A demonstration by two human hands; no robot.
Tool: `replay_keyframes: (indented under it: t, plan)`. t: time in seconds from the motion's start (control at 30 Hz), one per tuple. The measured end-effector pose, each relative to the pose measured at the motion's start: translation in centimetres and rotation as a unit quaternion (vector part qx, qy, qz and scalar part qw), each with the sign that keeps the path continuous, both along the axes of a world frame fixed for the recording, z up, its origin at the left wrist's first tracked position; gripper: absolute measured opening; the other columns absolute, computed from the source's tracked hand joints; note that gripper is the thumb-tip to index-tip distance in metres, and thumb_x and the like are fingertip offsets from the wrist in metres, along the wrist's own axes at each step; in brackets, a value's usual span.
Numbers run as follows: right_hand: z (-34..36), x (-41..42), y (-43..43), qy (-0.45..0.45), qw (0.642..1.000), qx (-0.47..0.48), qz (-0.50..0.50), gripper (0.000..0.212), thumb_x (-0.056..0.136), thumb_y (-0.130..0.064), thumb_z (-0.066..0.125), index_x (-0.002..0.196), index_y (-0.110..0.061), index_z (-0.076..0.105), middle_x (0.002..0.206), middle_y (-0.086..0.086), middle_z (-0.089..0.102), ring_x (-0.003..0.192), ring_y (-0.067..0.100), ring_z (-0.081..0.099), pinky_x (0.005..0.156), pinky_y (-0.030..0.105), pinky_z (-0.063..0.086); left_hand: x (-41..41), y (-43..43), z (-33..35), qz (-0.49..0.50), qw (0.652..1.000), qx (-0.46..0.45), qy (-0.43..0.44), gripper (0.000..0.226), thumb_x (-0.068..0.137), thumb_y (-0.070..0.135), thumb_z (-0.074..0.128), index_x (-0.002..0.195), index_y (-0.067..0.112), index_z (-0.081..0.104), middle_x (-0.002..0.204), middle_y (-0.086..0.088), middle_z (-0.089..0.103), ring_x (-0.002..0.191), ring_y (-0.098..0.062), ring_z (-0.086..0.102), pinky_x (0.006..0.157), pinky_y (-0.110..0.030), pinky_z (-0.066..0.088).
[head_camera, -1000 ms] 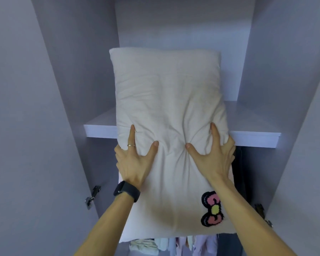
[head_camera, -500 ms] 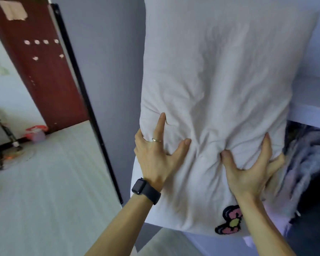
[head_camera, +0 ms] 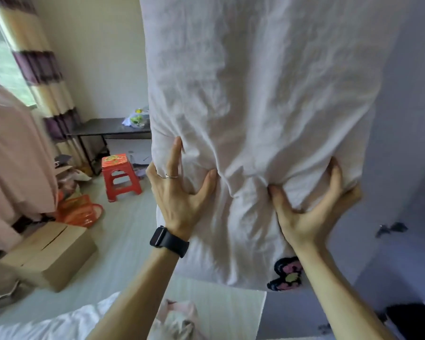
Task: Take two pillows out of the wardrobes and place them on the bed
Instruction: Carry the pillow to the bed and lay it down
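A large white pillow (head_camera: 263,99) with a black, pink and yellow bow patch near its lower right corner is held upright in front of me. My left hand (head_camera: 179,190), with a ring and a black watch on the wrist, grips its lower left side, thumb dug into the fabric. My right hand (head_camera: 309,207) grips the lower right side, fingers wrapped round the edge. The white bed sheet (head_camera: 47,325) shows at the bottom left. The lilac wardrobe (head_camera: 407,143) stands behind the pillow on the right.
A red plastic stool (head_camera: 119,175) stands on the floor to the left, before a dark table (head_camera: 108,130). A cardboard box (head_camera: 47,251) and orange baskets (head_camera: 80,212) lie near the bed. Pink fabric (head_camera: 12,148) hangs at far left beside a striped curtain.
The pillow has come off the wardrobe shelf in both hands. My view has swung left, from the wardrobe interior to the room with the stool, box and bed.
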State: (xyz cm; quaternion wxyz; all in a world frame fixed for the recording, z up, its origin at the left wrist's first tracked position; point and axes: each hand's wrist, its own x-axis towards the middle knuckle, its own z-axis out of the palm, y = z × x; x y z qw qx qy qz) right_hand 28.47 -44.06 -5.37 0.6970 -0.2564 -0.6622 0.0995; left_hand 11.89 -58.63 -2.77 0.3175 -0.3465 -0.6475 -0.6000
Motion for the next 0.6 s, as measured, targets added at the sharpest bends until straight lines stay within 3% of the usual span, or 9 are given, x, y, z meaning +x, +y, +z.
replay_keyframes:
  t: [0.1,0.17,0.3,0.37,0.43,0.53,0.6]
  plan:
    - [0.6,-7.4,-0.6,-0.001,0.998,0.022,0.058,0.095,0.072,-0.058,0.081,0.142,-0.007,0.042,0.130,0.037,0.038,0.126,0.047,0.041,0.108,0.054,0.038,-5.9,-2.3,-0.2,0.053,0.997,0.003,-0.050,0.085,0.071,0.060,0.069,0.147,0.035,0.039,0.119,-0.011,0.046,0.115,-0.023,0.043,0.098,-0.037,0.043]
    - [0.8,-12.1,-0.9,-0.001,0.995,0.013,0.098,0.095,0.073,-0.061,0.079,0.144,-0.009,0.041,0.131,0.035,0.038,0.126,0.045,0.042,0.109,0.052,0.038,-9.3,-3.6,-0.1,0.081,0.994,-0.004,-0.069,0.086,0.071,0.062,0.068,0.147,0.039,0.037,0.120,-0.017,0.044,0.110,-0.014,0.039,0.095,-0.033,0.041]
    - [1.2,-20.2,-1.5,-0.014,0.985,-0.017,0.171,0.097,0.072,-0.064,0.077,0.145,-0.012,0.040,0.132,0.027,0.039,0.126,0.040,0.041,0.110,0.049,0.037,-15.1,-5.9,0.3,0.144,0.987,-0.014,-0.074,0.086,0.071,0.066,0.069,0.147,0.046,0.035,0.125,-0.018,0.042,0.118,-0.021,0.043,0.097,-0.032,0.043]
    - [1.7,-23.7,-1.9,-0.019,0.977,-0.037,0.209,0.098,0.070,-0.065,0.077,0.146,-0.014,0.041,0.135,0.024,0.039,0.129,0.032,0.038,0.112,0.038,0.033,-17.7,-6.8,0.6,0.166,0.983,-0.013,-0.081,0.085,0.071,0.068,0.069,0.147,0.050,0.033,0.127,-0.017,0.042,0.120,-0.026,0.045,0.099,-0.040,0.048]
    - [2.2,-27.0,-2.1,-0.033,0.966,-0.061,0.247,0.100,0.068,-0.067,0.075,0.147,-0.015,0.041,0.137,0.023,0.039,0.130,0.023,0.033,0.112,0.028,0.026,-20.3,-7.3,0.9,0.192,0.978,-0.009,-0.080,0.085,0.072,0.067,0.069,0.147,0.049,0.034,0.127,-0.016,0.043,0.115,-0.020,0.044,0.098,-0.042,0.049]
    - [2.5,-31.8,-1.7,-0.045,0.950,-0.075,0.301,0.103,0.066,-0.067,0.077,0.148,-0.017,0.040,0.139,0.020,0.037,0.132,0.018,0.032,0.113,0.032,0.029,-23.7,-7.5,1.1,0.227,0.970,-0.002,-0.083,0.084,0.072,0.066,0.070,0.146,0.050,0.034,0.129,-0.016,0.042,0.114,-0.018,0.045,0.099,-0.031,0.043]
    - [2.7,-35.3,-1.1,-0.033,0.937,-0.081,0.337,0.105,0.067,-0.067,0.077,0.149,-0.015,0.038,0.140,0.019,0.035,0.133,0.006,0.030,0.114,0.027,0.029,-26.1,-7.5,0.9,0.233,0.969,0.012,-0.081,0.084,0.072,0.067,0.069,0.146,0.048,0.035,0.132,-0.011,0.044,0.121,-0.014,0.044,0.100,-0.017,0.037]
